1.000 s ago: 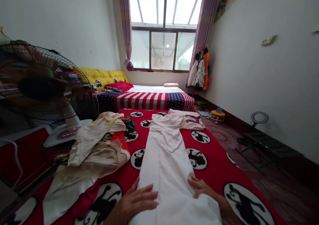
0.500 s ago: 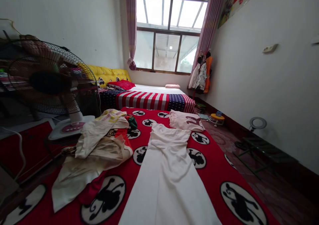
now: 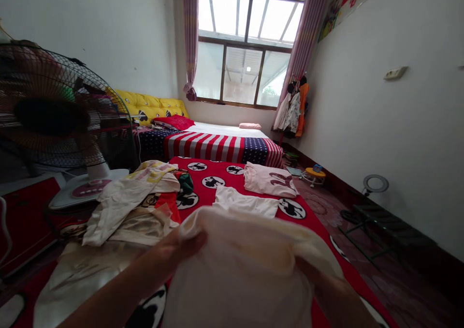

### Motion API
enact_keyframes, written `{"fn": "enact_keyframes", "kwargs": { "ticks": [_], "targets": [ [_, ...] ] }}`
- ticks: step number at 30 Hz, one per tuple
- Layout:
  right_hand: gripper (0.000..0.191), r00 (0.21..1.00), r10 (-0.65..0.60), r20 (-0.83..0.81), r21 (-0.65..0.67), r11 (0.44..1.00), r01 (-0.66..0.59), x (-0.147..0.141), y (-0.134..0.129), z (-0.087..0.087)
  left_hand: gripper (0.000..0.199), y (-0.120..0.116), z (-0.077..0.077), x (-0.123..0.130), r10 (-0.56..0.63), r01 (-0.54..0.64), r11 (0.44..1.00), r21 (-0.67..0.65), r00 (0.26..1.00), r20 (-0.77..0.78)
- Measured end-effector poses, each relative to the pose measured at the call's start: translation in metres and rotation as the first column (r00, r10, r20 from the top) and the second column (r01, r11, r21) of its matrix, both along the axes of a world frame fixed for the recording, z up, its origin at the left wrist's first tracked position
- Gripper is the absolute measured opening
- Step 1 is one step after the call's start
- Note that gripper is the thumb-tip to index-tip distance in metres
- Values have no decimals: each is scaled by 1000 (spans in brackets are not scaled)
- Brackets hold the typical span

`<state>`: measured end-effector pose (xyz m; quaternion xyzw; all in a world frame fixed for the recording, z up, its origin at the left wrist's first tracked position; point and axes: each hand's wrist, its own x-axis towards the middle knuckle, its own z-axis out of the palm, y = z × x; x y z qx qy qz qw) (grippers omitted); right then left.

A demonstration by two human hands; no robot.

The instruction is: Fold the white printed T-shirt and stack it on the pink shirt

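Observation:
A white garment (image 3: 239,270) is raised in front of me above the red patterned sheet (image 3: 203,167), its near part blurred. My left hand (image 3: 188,246) is closed on its left side, and my right hand (image 3: 315,275) grips its right side. The far end of white cloth (image 3: 246,202) lies flat on the sheet beyond; whether it belongs to the lifted garment is hidden. Behind it sits a folded pink shirt (image 3: 270,179) with a dark print. To the left is a loose pile of clothes (image 3: 123,202).
A standing fan (image 3: 61,115) is at the left. A bed with a flag-patterned cover (image 3: 206,146) stands under the window. On the right are a yellow stool (image 3: 314,172), a dark folding stool (image 3: 387,221) and a ring light (image 3: 376,184).
Both hands have come into view, holding the white garment, whose near part is now lifted off the sheet. The view has shifted slightly, with the fan further left.

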<state>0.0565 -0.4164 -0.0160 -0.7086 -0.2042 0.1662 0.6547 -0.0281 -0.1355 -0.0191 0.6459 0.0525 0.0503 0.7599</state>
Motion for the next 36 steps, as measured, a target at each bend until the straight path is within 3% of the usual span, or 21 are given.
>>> {"fn": "enact_keyframes", "kwargs": {
  "ticks": [2, 4, 6, 8, 10, 12, 15, 17, 20, 22, 26, 28, 30, 33, 36],
  "targets": [
    [49, 988, 22, -153, 128, 992, -3, 46, 28, -5, 50, 8, 5, 39, -23, 19, 996, -82, 998, -51],
    [50, 963, 8, -268, 208, 977, 50, 92, 53, -23, 55, 18, -3, 88, 7, -18, 996, -90, 993, -115],
    [51, 957, -142, -254, 113, 978, 175, 130, 72, -51, 58, 29, -26, 132, 112, -112, 994, 5, 981, -156],
    [56, 935, -306, -178, 9, 950, 313, 155, 81, -80, 67, 38, -56, 161, 198, -187, 979, 79, 966, -167],
    [67, 922, -370, -116, -18, 929, 371, 165, 82, -99, 81, 42, -79, 173, 278, -259, 957, 129, 947, -163],
    [68, 937, -348, -25, 6, 937, 349, 164, 80, -104, 85, 44, -89, 174, 337, -314, 930, 189, 936, -104],
    [56, 933, -306, 191, 47, 952, 303, 159, 78, -95, 66, 44, -81, 175, 315, -327, 895, 302, 945, 90],
    [53, 916, -310, 254, 40, 950, 311, 162, 80, -89, 48, 46, -74, 181, 283, -336, 841, 424, 941, 185],
    [49, 918, -359, 167, -58, 926, 373, 175, 84, -92, 34, 49, -74, 194, 296, -350, 716, 604, 936, 191],
    [50, 919, -384, 86, -103, 915, 391, 182, 84, -97, 33, 50, -79, 199, 311, -337, 666, 665, 936, 163],
    [53, 924, -381, 17, -107, 918, 381, 173, 68, -98, 48, 48, -83, 177, 342, -336, 593, 732, 928, 149],
    [53, 921, -390, -2, -114, 915, 387, 155, 50, -95, 51, 42, -78, 148, 337, -310, 520, 796, 931, 143],
    [48, 933, -360, -18, -160, 922, 352, 129, 27, -91, 42, 32, -68, 110, 292, -202, 430, 880, 953, 76],
    [35, 986, -167, -17, -365, 919, 150, 83, -9, -86, 36, 13, -55, 52, 189, 43, 334, 941, 976, -112],
    [38, 992, 23, 126, -568, 821, 53, 43, -31, -80, 36, -5, -54, 8, 189, 104, 279, 955, 969, -160]
  ]
}}
